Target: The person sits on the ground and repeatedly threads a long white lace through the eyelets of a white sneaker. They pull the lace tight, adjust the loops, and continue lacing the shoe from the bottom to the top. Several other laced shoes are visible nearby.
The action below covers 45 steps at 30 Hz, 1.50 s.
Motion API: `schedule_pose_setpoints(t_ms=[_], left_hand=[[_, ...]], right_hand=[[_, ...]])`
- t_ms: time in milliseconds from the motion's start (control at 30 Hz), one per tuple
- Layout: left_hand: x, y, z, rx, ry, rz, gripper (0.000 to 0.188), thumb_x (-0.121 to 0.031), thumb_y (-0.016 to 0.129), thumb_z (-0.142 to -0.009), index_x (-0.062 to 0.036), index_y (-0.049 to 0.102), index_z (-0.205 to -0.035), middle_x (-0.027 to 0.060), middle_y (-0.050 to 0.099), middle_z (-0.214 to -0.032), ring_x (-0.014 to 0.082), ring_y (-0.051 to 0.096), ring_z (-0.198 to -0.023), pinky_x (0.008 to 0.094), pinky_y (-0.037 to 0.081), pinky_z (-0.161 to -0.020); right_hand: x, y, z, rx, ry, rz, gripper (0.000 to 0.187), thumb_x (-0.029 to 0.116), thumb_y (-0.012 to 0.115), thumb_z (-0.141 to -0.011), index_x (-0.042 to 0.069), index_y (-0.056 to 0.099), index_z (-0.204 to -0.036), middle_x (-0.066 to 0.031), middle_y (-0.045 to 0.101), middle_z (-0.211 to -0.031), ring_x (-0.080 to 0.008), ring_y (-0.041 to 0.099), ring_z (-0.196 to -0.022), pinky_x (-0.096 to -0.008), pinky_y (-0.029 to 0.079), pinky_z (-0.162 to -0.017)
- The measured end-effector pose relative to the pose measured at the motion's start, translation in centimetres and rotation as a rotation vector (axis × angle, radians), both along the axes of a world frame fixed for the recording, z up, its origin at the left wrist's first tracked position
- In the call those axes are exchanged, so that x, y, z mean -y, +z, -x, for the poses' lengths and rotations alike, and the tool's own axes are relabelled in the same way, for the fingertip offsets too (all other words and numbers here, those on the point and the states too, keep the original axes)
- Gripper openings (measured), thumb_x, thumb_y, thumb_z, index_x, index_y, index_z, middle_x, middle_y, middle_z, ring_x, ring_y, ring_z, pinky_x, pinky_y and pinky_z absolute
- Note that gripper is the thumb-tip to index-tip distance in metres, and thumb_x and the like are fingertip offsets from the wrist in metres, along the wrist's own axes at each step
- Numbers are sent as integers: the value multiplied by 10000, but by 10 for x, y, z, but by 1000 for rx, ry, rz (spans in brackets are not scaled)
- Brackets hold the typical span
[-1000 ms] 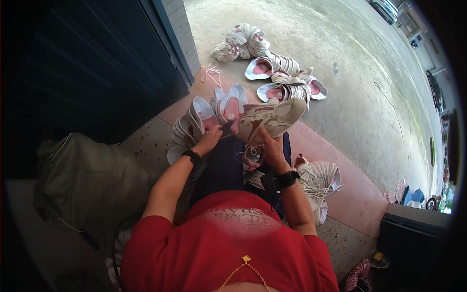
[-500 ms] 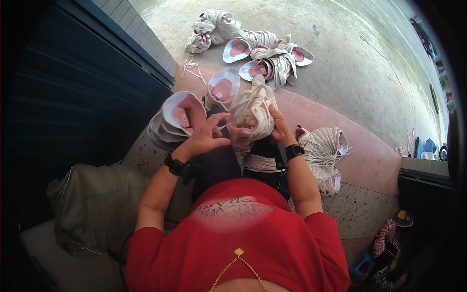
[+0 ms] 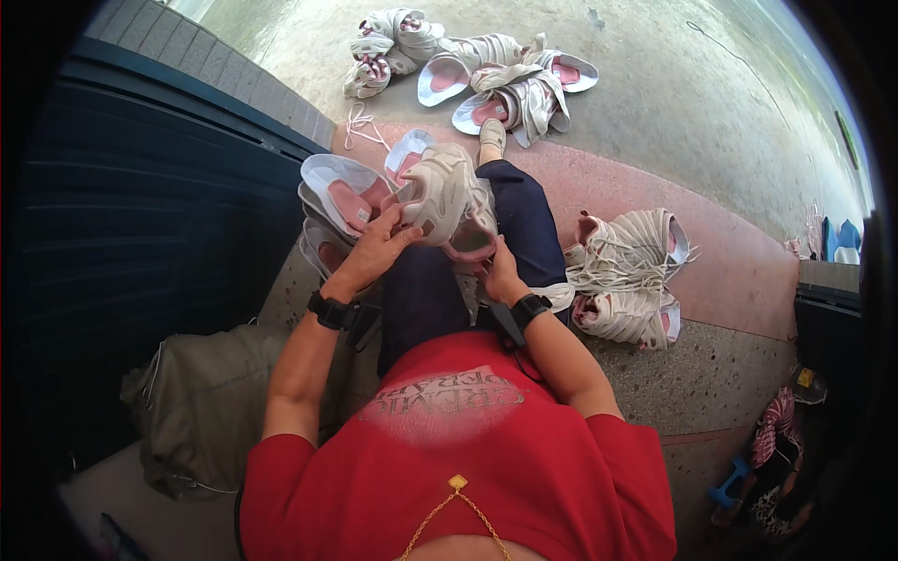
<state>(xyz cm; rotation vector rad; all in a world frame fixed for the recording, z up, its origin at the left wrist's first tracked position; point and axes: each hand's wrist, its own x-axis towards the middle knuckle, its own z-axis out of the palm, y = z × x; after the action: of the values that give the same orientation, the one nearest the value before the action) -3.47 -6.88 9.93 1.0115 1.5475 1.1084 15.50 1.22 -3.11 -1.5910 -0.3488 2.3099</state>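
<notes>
Left hand (image 3: 374, 246) and right hand (image 3: 505, 278) hold a panelled beige shoe (image 3: 440, 194) (rounded, pink-lined).

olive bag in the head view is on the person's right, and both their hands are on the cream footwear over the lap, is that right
Not quite: the head view shows the olive bag on the person's left, not the right. Their left hand and right hand are indeed both on the cream footwear over the lap.

Saw the floor (image 3: 730, 271) bearing bundles of pale shoes (image 3: 480, 49) ahead, stacked shoes (image 3: 625, 245) at right, and a loose lace (image 3: 361, 120) farther left.
</notes>
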Motion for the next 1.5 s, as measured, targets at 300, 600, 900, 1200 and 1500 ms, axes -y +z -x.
schedule_pose_setpoints(t_ms=[300, 600, 900, 1200, 1500], left_hand=[[0, -19, -12, -237, -218, 148, 430, -105, 576, -899, -29, 438, -1299, 60, 555, -1156, 131, 563, -985, 279, 449, -870], [-6, -26, -46, -841, -132, -21, 502, -206, 626, -826, -176, 460, -1299, 128, 561, -1118, 328, 619, -891, 412, 510, -707], [-2, -54, -47, -1070, -433, -168, 511, -136, 562, -826, -334, 468, -1287, 134, 556, -1120, 322, 648, -740, 377, 551, -560], [9, -83, -48, -1219, -472, -278, 496, -188, 581, -810, -322, 485, -1278, 78, 530, -967, 226, 617, -654, 295, 528, -479], [19, -66, -39, -1086, -401, -306, 427, -164, 635, -793, -111, 506, -1197, 103, 524, -957, 254, 598, -735, 345, 509, -596]], right_hand=[[-22, 1, -6, -430, -72, -101, 386, 387, 443, -951, 126, 486, -1231, -21, 543, -1210, -177, 481, -1115, -387, 346, -979], [-11, 20, -7, -555, -36, -132, 370, 281, 375, -973, 107, 422, -1297, -58, 510, -1281, -217, 496, -1158, -405, 390, -991], [-10, -10, -21, -408, 74, -28, 384, 304, 374, -961, 85, 489, -1254, -102, 535, -1249, -241, 540, -1087, -365, 420, -940], [-33, 49, 1, 605, 875, -1552, 432, 286, 632, -782, -9, 536, -1084, -196, 582, -965, -368, 618, -800, -427, 512, -685], [-32, 31, 6, 598, 869, -1628, 293, 150, 550, -809, -9, 554, -1055, -202, 588, -956, -373, 610, -732, -433, 510, -649]])
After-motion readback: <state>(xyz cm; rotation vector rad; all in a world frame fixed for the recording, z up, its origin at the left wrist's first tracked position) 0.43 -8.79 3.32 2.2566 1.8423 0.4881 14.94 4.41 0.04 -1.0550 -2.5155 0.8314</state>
